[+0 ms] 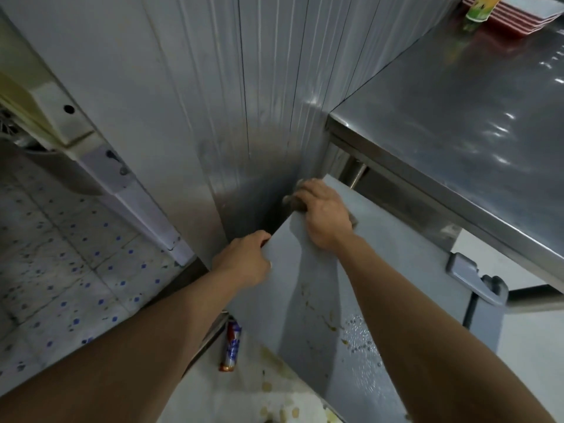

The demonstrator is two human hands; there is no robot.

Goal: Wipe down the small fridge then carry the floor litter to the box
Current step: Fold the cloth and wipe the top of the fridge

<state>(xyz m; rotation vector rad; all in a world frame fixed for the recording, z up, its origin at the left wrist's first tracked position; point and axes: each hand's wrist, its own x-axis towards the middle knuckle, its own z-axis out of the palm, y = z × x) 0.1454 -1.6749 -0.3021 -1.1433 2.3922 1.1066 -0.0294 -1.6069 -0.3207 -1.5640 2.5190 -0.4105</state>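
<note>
Here, right hand (323,213) fingers gripping cloth (353,220), fridge (381,270) top

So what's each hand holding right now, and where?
Left hand grips the fridge top's near-left corner. Right hand presses a cloth on its far corner.

Left hand (244,261) gripping the near-left corner of the small fridge (381,300). Right hand (323,213) pressing a cloth (354,220) on its far edge. Can (232,346) lying on floor (76,254) below.

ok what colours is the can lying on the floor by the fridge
Red, blue and white: the can shows only in the head view, just left of the grey fridge.
</note>
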